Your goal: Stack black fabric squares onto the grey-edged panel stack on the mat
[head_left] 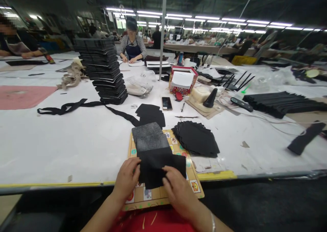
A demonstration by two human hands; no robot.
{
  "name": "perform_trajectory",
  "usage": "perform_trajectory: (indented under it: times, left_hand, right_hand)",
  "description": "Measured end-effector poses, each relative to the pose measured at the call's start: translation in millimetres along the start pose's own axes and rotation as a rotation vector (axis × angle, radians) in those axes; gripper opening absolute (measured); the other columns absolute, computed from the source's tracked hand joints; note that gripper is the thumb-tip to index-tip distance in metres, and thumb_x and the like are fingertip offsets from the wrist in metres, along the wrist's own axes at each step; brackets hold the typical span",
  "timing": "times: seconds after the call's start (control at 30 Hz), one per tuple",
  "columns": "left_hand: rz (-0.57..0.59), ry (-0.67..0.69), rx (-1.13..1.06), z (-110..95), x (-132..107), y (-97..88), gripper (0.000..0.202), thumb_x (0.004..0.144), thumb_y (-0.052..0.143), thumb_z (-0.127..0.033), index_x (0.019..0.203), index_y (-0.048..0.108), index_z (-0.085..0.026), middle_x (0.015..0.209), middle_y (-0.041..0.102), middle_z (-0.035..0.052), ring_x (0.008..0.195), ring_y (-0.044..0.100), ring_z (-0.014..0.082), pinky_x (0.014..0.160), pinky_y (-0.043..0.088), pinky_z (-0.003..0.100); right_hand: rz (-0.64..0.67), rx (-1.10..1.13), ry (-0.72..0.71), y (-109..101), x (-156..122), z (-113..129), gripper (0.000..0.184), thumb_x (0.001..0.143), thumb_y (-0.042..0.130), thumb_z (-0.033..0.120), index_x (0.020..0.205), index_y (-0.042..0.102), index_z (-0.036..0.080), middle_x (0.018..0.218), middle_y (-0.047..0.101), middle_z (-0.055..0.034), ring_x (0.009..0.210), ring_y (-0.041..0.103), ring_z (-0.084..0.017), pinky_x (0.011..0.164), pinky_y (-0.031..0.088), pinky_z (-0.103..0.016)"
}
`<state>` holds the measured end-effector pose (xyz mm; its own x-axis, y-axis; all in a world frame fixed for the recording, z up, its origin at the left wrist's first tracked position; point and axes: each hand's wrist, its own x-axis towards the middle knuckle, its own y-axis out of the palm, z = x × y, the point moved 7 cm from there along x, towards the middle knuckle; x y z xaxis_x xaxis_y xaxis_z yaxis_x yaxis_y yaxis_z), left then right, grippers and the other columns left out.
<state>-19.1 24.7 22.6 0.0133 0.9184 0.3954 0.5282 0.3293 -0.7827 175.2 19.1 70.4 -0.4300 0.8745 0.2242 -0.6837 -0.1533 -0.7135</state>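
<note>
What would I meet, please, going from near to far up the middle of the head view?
Handled black piece → fanned black pieces → phone → red box → person in checkered sleeves.

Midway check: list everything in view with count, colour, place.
black pieces: several, black and grey, on board
board: 1, patterned tan, near edge
fanned stack: 1, black, board's right edge
flat pieces: several, black, beyond board
tall stack: 1, black, left of phone
phone: 1, black, centre
sheet: 1, pink, far left
box: 1, red-and-white, behind phone
cone: 1, black, beside cream block
strips: many, black, far right
table: 1, white, beneath
people: at least two, dark and checked clothing, background
Rest: too cluttered to count
left hand: 1, bare, black pieces' left
right hand: 1, bare, black pieces' right
</note>
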Motion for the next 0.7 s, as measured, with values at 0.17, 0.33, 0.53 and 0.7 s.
perform_trajectory:
  times: [0.17, 0.33, 0.53, 0.7]
  left_hand:
    - [-0.031, 0.042, 0.009, -12, -14, -9.2, 0.023, 0.087, 0.038, -0.02, 0.094, 0.06, -0.02, 0.096, 0.064, 0.0067, 0.094, 0.057, 0.0182, 0.084, 0.047, 0.035]
    - [0.044, 0.127, 0.085, -36, -13, 10.2, 0.027, 0.083, 0.05, -0.026, 0.108, 0.059, -0.021, 0.109, 0.063, 0.0081, 0.099, 0.055, 0.0237, 0.085, 0.042, 0.04]
    - [0.078, 0.13, 0.19, -41, -12, 18.6, 0.034, 0.082, 0.051, -0.029, 0.114, 0.058, -0.019, 0.114, 0.061, 0.0106, 0.1, 0.054, 0.0265, 0.084, 0.039, 0.04]
    - [0.011, 0.159, 0.356, -51, -13, 11.4, 0.031, 0.083, 0.049, -0.029, 0.11, 0.06, -0.018, 0.113, 0.063, 0.0084, 0.097, 0.054, 0.0241, 0.083, 0.038, 0.038]
  right_hand:
    - [0.165, -0.143, -0.119, 37, -1, 14, 0.014, 0.086, 0.051, 0.027, 0.093, 0.057, 0.017, 0.104, 0.061, -0.0098, 0.101, 0.054, -0.022, 0.089, 0.044, -0.038]
    - [0.23, -0.432, -0.124, 22, 51, -4, 0.012, 0.089, 0.046, 0.018, 0.094, 0.056, 0.017, 0.094, 0.059, -0.0073, 0.089, 0.053, -0.02, 0.08, 0.043, -0.033]
    - [0.431, -0.602, -0.129, 37, 89, -13, 0.013, 0.082, 0.059, 0.026, 0.09, 0.058, 0.015, 0.087, 0.059, -0.0078, 0.083, 0.054, -0.021, 0.072, 0.04, -0.031]
    - [0.52, -0.56, -0.211, 35, 92, -13, 0.013, 0.08, 0.062, 0.03, 0.085, 0.06, 0.018, 0.088, 0.057, -0.006, 0.086, 0.053, -0.02, 0.074, 0.038, -0.03]
